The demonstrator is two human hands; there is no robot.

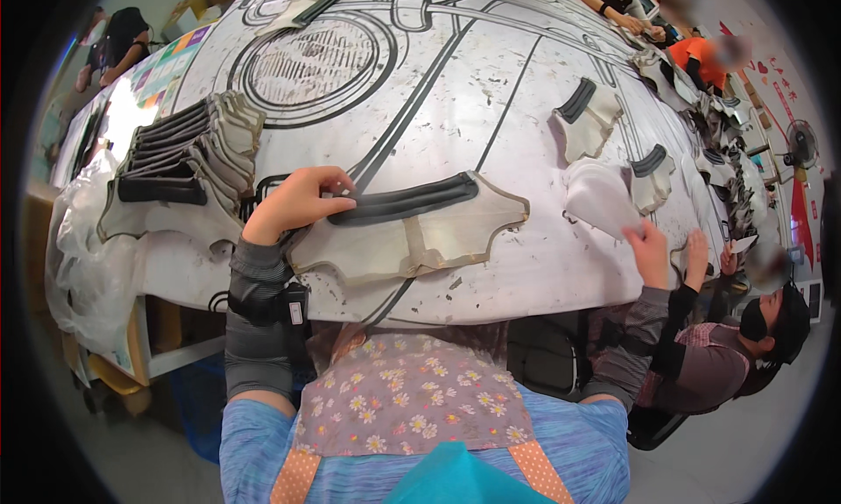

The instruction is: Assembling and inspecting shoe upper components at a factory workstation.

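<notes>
- Blue streaked short-sleeved shirt (pixel 583 443)
- Mauve apron (pixel 420 394) printed with white, yellow-centred daisies
- Orange apron straps (pixel 296 478) with pale polka dots
- Dark grey, finely striped forearm sleeves (pixel 257 355)
- Black band (pixel 250 308) and dark, white-labelled box (pixel 296 308) by the left wrist
- Smooth teal fabric (pixel 460 479) tapering to a point
- Bare left hand (pixel 296 199)
- Bare right hand (pixel 650 252)

We note: white counter (pixel 455 110) with black line drawings (pixel 307 66), glare (pixel 133 111) at its left; grey floor (pixel 701 451); at right, pale wall (pixel 759 32) with red marks (pixel 801 210), a fan (pixel 801 142) near it.
</notes>
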